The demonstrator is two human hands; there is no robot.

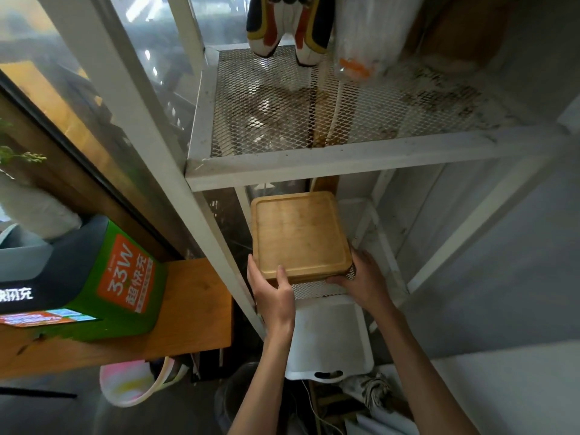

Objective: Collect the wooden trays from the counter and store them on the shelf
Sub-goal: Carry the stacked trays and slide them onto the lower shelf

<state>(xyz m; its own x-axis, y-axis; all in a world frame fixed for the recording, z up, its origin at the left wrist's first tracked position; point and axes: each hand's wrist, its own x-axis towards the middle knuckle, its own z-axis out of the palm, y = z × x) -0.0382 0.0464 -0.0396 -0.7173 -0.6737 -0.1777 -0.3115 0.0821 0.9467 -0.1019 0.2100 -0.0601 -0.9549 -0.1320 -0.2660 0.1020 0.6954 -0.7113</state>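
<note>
A square wooden tray (299,233) with rounded corners and a raised rim sits on the lower mesh level of a white metal shelf (320,290), under the upper level. It looks like the top of a small stack. My left hand (271,291) grips its near left corner, thumb on the rim. My right hand (364,277) holds the near right corner from the side and below.
The upper mesh shelf level (314,164) juts out just above the tray and carries a striped cloth item (288,23) and a plastic bag (361,36). A green box (125,277) stands on the wooden counter (194,312) at left. A white plastic board (329,337) lies below the tray.
</note>
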